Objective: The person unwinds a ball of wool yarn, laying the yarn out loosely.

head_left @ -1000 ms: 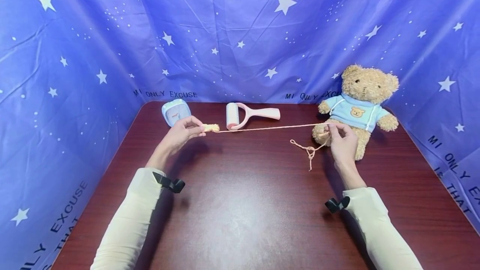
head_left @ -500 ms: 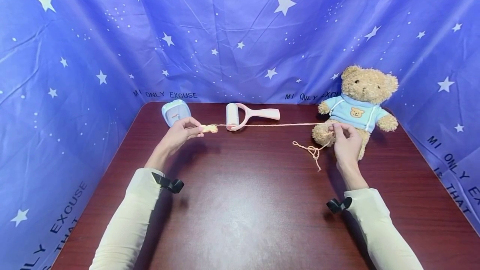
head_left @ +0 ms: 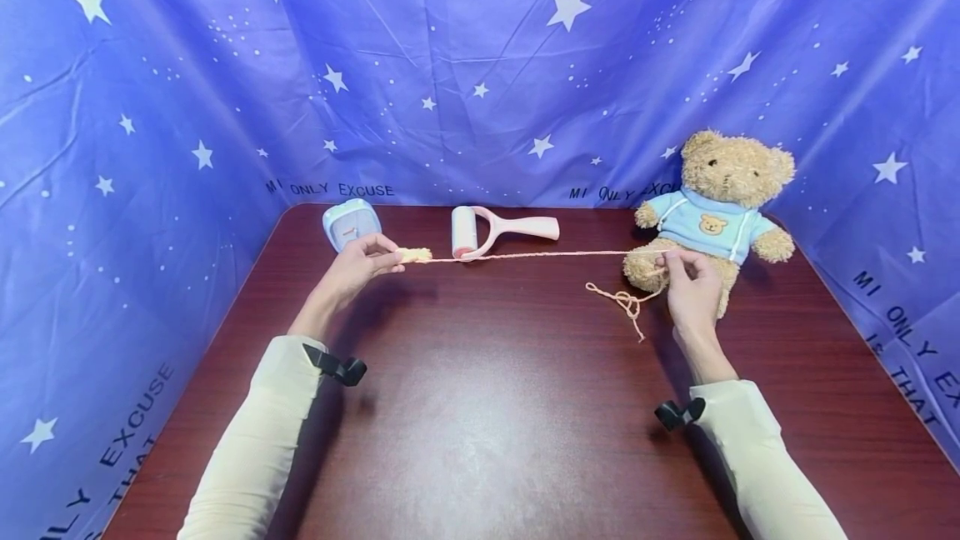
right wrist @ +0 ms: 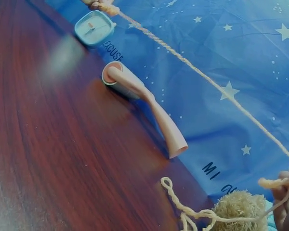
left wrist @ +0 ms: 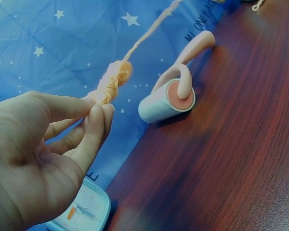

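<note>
Thumb and fingertips of my left hand (head_left: pixel 363 265) pinch the end of a small wound bundle of pale orange yarn (left wrist: pixel 116 79). From the bundle a twisted yarn cord (head_left: pixel 540 254) stretches nearly straight across to my right hand (head_left: pixel 693 290), which pinches it in front of the teddy bear's legs. Below the right hand hangs a loose tail of the cord (head_left: pixel 626 300), knotted and with a small loop at its tip. The right wrist view catches only a few right fingers (right wrist: pixel 282 202) at its edge.
Behind the left hand stands a light blue alarm clock (head_left: pixel 352 222). A pink-handled lint roller (head_left: pixel 517 227) lies behind the cord. The teddy bear (head_left: pixel 708 227) in a blue top sits at the table's (head_left: pixel 480 407) back right. A starry blue curtain (head_left: pixel 450 65) encloses the table.
My right hand has shifted slightly to the right, and the hanging tail has swung right with it. My left hand, still holding the bundle, has edged slightly left.
</note>
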A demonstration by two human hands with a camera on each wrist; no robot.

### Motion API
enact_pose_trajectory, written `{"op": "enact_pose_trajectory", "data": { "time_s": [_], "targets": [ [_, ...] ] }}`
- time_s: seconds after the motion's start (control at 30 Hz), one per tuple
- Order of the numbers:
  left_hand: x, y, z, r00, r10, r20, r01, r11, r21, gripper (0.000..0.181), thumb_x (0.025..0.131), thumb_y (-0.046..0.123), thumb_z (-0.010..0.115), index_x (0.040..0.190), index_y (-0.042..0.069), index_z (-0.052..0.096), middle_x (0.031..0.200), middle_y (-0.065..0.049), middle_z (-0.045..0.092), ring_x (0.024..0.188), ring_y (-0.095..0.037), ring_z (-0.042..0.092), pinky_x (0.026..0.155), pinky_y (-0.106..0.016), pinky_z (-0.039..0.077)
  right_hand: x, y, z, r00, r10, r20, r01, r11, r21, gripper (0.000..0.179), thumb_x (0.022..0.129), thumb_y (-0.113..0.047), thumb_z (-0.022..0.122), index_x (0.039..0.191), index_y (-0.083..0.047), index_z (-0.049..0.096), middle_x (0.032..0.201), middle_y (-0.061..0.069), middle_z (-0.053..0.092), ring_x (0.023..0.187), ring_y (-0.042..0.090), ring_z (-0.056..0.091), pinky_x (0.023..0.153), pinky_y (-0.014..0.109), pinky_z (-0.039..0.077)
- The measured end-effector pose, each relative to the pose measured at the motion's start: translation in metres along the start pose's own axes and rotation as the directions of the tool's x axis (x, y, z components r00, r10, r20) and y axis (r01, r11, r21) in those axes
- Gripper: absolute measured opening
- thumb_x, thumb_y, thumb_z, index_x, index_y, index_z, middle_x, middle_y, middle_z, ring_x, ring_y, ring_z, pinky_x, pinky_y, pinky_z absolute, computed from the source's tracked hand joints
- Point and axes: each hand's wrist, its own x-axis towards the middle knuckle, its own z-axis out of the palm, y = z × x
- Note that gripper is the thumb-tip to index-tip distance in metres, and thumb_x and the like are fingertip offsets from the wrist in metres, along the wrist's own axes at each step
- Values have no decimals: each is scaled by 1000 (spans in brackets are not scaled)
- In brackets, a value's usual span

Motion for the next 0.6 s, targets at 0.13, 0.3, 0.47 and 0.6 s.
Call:
{"op": "enact_pose_trajectory", "data": {
  "time_s": [0.13,0.3,0.47,0.6],
  "targets": [
    [0,1,2,1000,9,5,-9,1000,-14,6,90,-5,58,96,-1,57,89,0,61,84,-14,67,95,-41,56,-5,3,-1,995,-10,100,31,977,-209,13,93,-13,61,94,-1,66,72,-12,67,64,-1,60,59,7,49],
    [-1,3,9,999,19,40,-17,999,-41,8,90,-5,59,95,0,55,89,-4,63,85,-15,67,100,-51,51,-13,11,0,952,-104,290,245,825,-509,23,95,-20,59,103,0,68,92,9,70,81,10,65,74,12,50],
    [0,9,24,997,43,70,-40,999,-36,7,89,-5,60,94,-2,56,88,-6,63,80,-12,66,92,-43,58,-19,21,4,863,-162,478,454,663,-595,19,95,-19,59,100,-3,69,95,17,71,88,28,63,76,35,51],
    [0,13,36,993,56,108,-54,998,-26,9,89,-6,60,96,-5,56,87,-7,63,80,-14,66,83,-32,62,-26,29,9,816,-168,553,523,621,-584,13,92,-15,63,96,-4,69,80,12,71,67,21,59,62,31,47]
  ]
}}
